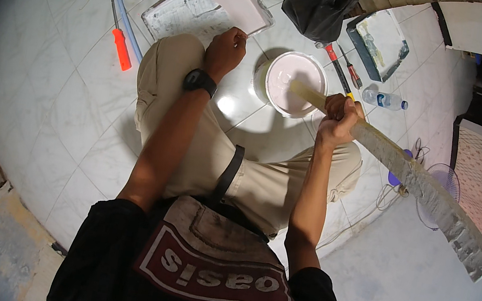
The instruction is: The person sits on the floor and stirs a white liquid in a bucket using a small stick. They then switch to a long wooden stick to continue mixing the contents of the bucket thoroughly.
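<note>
My right hand [341, 122] grips a long pale wooden slat [422, 179] with a rough, stained surface. One tip of the slat dips into light pink paint [284, 94] in a round white bucket [261, 84] between my knees. The slat's other end slants far out to the right, past my forearm. My left hand [226, 50] is curled closed near my left knee, beside the paint tray [177, 14], with no object visible in it. That tray has pink paint pooled at its far right end and smears on its ribbed part.
Behind the bucket lie a black plastic bag [320, 8], a red-and-black handled tool [339, 65], a screwdriver [352, 72] and a dark-rimmed tray [381, 43]. A water bottle [384, 100] lies right. A roller frame [120, 46] and blue tube [129, 29] are left. A fan [443, 182] stands right.
</note>
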`<state>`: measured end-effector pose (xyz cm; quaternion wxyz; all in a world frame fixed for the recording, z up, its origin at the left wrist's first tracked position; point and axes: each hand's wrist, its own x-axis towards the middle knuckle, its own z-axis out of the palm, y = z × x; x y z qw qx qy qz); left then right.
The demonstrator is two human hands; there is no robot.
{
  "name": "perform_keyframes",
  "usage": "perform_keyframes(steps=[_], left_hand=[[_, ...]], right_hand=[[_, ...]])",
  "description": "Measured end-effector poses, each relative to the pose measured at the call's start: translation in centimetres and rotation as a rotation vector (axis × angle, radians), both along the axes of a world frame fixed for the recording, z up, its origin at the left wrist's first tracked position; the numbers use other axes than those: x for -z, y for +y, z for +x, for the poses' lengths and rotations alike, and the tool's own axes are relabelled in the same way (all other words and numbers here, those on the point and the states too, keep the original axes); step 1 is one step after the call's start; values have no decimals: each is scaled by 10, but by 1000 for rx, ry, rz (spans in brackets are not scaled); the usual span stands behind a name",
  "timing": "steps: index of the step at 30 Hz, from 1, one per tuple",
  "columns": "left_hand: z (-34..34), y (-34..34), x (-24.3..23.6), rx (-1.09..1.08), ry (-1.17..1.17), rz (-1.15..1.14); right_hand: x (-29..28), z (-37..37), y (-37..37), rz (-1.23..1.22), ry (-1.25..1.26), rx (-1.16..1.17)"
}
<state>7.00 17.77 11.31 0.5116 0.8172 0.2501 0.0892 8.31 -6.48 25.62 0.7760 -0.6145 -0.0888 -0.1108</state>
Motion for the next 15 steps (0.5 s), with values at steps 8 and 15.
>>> perform_keyframes(steps=[8,15], left_hand=[[1,0,-4,4,48,29],[5,2,13,-1,23,78]], right_hand=[[5,22,-17,-71,22,-24],[-7,30,-55,112,242,338]])
